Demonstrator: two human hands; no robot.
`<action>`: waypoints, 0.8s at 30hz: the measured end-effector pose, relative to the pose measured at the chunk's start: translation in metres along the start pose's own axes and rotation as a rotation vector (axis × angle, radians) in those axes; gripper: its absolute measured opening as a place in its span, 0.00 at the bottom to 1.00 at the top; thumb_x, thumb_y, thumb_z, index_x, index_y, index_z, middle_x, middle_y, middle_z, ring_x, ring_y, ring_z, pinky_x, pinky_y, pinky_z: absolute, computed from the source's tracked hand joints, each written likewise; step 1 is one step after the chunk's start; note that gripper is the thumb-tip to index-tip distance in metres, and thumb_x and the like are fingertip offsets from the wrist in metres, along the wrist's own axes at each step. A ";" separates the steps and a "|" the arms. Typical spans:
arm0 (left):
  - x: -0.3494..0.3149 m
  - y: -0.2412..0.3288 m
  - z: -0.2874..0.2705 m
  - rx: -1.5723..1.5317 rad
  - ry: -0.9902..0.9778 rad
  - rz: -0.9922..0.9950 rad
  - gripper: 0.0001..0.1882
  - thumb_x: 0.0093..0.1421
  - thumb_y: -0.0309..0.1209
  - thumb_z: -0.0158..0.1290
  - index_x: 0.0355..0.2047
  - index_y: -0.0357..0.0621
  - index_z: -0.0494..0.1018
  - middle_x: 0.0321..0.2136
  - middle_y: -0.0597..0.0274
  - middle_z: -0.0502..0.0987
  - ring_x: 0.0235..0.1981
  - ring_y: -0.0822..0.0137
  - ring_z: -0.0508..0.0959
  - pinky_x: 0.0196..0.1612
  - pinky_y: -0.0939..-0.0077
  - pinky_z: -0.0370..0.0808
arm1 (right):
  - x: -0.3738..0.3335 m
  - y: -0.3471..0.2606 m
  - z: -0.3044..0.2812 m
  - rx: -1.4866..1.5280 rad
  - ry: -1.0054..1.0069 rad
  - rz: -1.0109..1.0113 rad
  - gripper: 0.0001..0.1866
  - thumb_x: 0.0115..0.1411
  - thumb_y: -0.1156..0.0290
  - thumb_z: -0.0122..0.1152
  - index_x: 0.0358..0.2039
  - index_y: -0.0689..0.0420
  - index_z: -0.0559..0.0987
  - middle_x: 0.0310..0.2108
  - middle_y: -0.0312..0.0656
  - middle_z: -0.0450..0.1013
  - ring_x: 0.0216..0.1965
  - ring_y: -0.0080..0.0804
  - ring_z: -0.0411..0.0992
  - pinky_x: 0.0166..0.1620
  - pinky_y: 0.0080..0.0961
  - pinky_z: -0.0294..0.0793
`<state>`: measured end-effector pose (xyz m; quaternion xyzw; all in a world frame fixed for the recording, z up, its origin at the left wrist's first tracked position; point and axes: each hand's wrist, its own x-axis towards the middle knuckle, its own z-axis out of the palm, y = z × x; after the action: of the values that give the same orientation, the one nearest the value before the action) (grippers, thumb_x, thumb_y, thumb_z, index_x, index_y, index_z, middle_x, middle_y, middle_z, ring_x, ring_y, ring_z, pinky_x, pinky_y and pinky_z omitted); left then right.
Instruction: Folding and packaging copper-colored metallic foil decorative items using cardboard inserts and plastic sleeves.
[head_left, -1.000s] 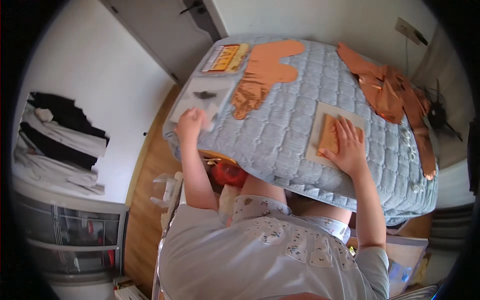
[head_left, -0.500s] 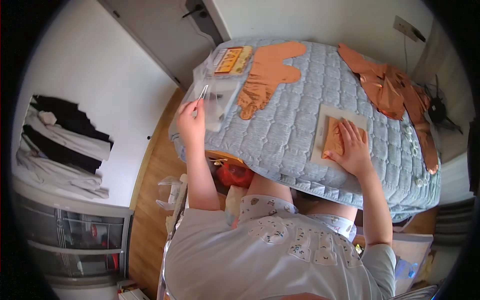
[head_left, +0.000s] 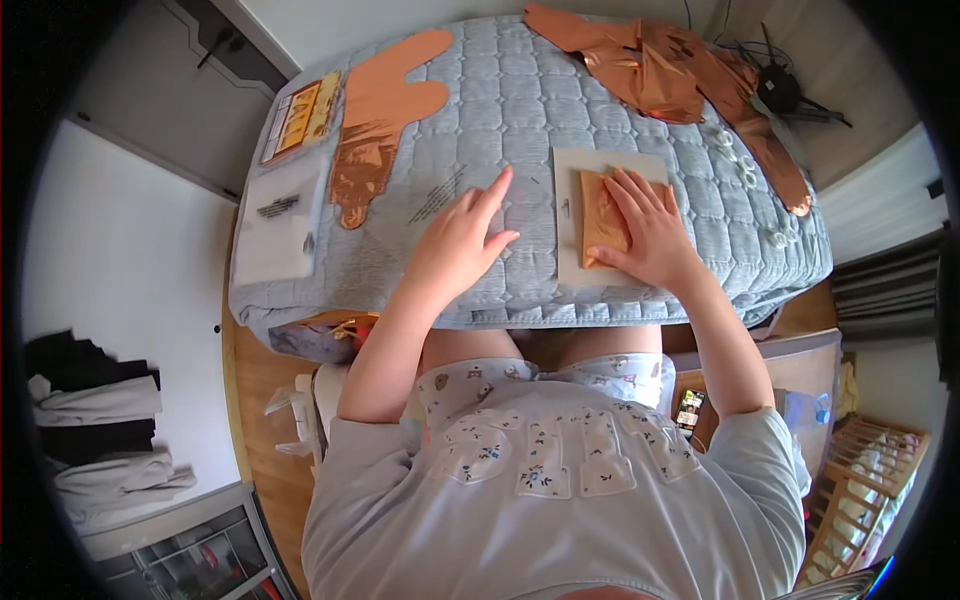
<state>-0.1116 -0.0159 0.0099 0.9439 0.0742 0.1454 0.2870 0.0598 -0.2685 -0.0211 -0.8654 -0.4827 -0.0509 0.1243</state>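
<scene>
My right hand (head_left: pixel 650 225) presses flat, fingers spread, on a folded copper-coloured foil piece (head_left: pixel 597 230). Beneath that foil lies a pale grey card (head_left: pixel 567 262) on the bed. To its left, my left hand (head_left: pixel 462 238) hovers with the index finger stretched out and the thumb apart, holding nothing that I can see. Just beyond its fingers, a patch of dark print (head_left: pixel 437 194) shows on what looks like a clear plastic bag, its outline hardly visible against the quilt.
The quilted grey-blue bed (head_left: pixel 500 110) carries a flat copper foil balloon (head_left: pixel 385 95), a crumpled one (head_left: pixel 650 70) and small white ribbon coils (head_left: pixel 745 165). Clear packets (head_left: pixel 275 230) and a yellow-orange printed package (head_left: pixel 300 115) lie at the left. A black router-like device (head_left: pixel 780 92) stands far right.
My left hand has moved right, away from the packets at the left, and its pinch on the clear plastic has opened. My right hand stays on the folded foil. The view has shifted.
</scene>
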 end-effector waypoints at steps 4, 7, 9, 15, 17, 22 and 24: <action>0.009 -0.030 0.006 0.329 -0.003 0.325 0.27 0.66 0.42 0.58 0.65 0.58 0.71 0.60 0.56 0.72 0.59 0.56 0.72 0.61 0.53 0.68 | 0.014 -0.003 0.002 -0.022 0.014 0.075 0.52 0.56 0.32 0.61 0.70 0.57 0.63 0.73 0.47 0.58 0.75 0.46 0.50 0.72 0.59 0.44; 0.011 -0.034 0.012 0.263 -0.142 0.155 0.29 0.67 0.48 0.54 0.67 0.63 0.68 0.67 0.54 0.65 0.66 0.55 0.66 0.66 0.48 0.61 | 0.023 -0.008 0.008 -0.037 0.055 0.163 0.52 0.57 0.31 0.59 0.71 0.56 0.63 0.73 0.47 0.58 0.75 0.45 0.50 0.72 0.61 0.44; 0.007 -0.024 0.018 0.317 -0.120 0.092 0.29 0.67 0.51 0.52 0.67 0.62 0.67 0.68 0.52 0.64 0.67 0.53 0.64 0.66 0.46 0.59 | 0.029 -0.011 0.011 -0.036 0.079 0.203 0.51 0.58 0.31 0.58 0.71 0.56 0.63 0.73 0.47 0.58 0.75 0.45 0.50 0.72 0.62 0.44; 0.006 -0.019 0.044 0.380 0.018 -0.031 0.32 0.69 0.53 0.49 0.69 0.58 0.64 0.71 0.46 0.59 0.73 0.45 0.55 0.71 0.39 0.51 | 0.047 -0.019 0.024 -0.081 0.141 0.345 0.53 0.57 0.29 0.58 0.70 0.57 0.64 0.72 0.46 0.59 0.74 0.45 0.54 0.70 0.65 0.48; 0.009 -0.022 0.049 0.433 0.055 -0.002 0.33 0.70 0.52 0.48 0.71 0.54 0.61 0.71 0.45 0.58 0.73 0.43 0.54 0.72 0.38 0.49 | 0.050 -0.023 0.026 -0.132 0.147 0.381 0.53 0.56 0.28 0.58 0.69 0.57 0.64 0.72 0.46 0.60 0.73 0.44 0.55 0.69 0.65 0.49; 0.014 -0.025 0.052 0.271 -0.017 -0.075 0.36 0.73 0.46 0.43 0.72 0.36 0.52 0.72 0.44 0.56 0.75 0.43 0.51 0.74 0.42 0.47 | 0.052 -0.025 0.029 -0.159 0.153 0.385 0.53 0.55 0.28 0.59 0.69 0.57 0.65 0.71 0.45 0.60 0.73 0.44 0.55 0.69 0.64 0.50; 0.016 -0.022 0.052 0.274 -0.009 -0.080 0.35 0.73 0.46 0.42 0.72 0.37 0.53 0.72 0.45 0.56 0.75 0.44 0.51 0.74 0.43 0.47 | 0.053 -0.025 0.029 -0.164 0.163 0.370 0.54 0.55 0.28 0.59 0.69 0.57 0.65 0.72 0.45 0.60 0.73 0.44 0.55 0.69 0.64 0.50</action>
<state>-0.0810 -0.0213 -0.0402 0.9712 0.1296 0.1184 0.1613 0.0653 -0.2042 -0.0338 -0.9395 -0.2983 -0.1362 0.0993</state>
